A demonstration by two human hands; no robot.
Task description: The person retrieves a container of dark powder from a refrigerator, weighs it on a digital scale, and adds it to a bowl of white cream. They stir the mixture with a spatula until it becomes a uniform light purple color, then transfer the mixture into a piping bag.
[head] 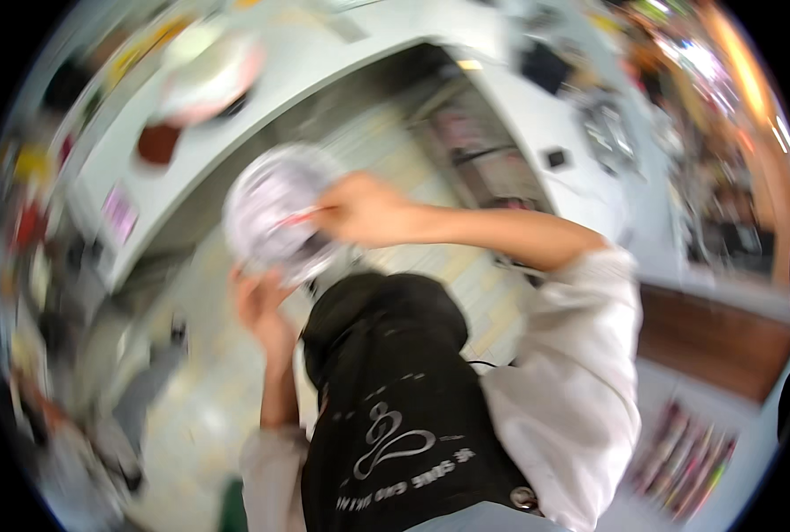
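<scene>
A round bowl-like container [262, 193], pale and partly see-through, is held over the floor in front of my black apron [395, 412]. My left hand [262, 299] supports it from the near left side, fingers on its lower rim. My right hand [361, 209] reaches across its right edge, fingers closed on a thin red stick-like tool [295, 218] that points into the container. Motion blur hides what the tool's tip touches. Something pale with a dark patch lies inside the container; its kind cannot be told.
A white curved counter [189, 179] runs ahead, bearing a large pale round item [212, 80], a brown round object [158, 143] and a purple packet [120, 214]. A small black square [556, 157] lies on the right counter. Shelves [488, 159] stand beneath. Another person [69, 459] is at the lower left.
</scene>
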